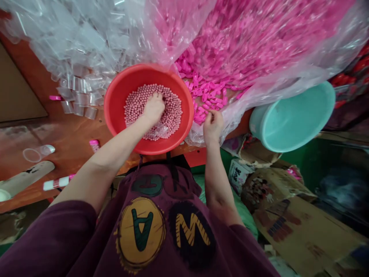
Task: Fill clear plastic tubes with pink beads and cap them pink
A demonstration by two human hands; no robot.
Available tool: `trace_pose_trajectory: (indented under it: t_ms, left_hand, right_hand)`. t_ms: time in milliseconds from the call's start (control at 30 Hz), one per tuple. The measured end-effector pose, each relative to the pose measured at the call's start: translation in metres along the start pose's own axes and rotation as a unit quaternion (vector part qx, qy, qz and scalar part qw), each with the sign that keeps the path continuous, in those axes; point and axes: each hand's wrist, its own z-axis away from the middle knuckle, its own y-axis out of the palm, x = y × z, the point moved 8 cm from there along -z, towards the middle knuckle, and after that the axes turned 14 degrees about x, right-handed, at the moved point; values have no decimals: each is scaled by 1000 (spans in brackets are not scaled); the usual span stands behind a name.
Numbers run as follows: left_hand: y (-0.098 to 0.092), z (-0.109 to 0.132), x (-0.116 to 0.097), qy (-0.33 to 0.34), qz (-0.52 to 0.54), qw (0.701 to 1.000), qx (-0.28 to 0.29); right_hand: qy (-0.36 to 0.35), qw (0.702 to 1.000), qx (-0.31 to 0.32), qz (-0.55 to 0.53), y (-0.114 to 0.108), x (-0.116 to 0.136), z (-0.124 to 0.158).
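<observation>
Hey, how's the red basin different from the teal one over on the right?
The red basin holds small pink beads, with the left hand pressed into them; the teal basin looks bare inside and no hand touches it. The red basin sits flat on the table, while the teal basin is tilted at the table's edge. Both are round, plastic-looking basins.

left hand (154,108) fingertips buried among pink beads (173,109), clear bag (86,34) cut off at top edge
</observation>
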Motion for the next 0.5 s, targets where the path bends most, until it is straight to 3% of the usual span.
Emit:
trace_pose_trajectory:
  t_ms: [100, 233, 367, 500]
  left_hand:
    - [23, -9, -23, 14, 63, 998, -9]
    - [38, -3, -27, 52, 151, 987, -12]
    - [22, 32, -16, 114, 274, 953, -66]
    - [5, 76, -20, 205, 420, 882, -60]
  right_hand:
    - [26, 992, 84, 87, 17, -36, -34]
    - [61, 971, 162, 165, 42, -50, -53]
    - [40, 961, 157, 224, 40, -45, -47]
    - [27, 963, 152, 220, 36, -44, -43]
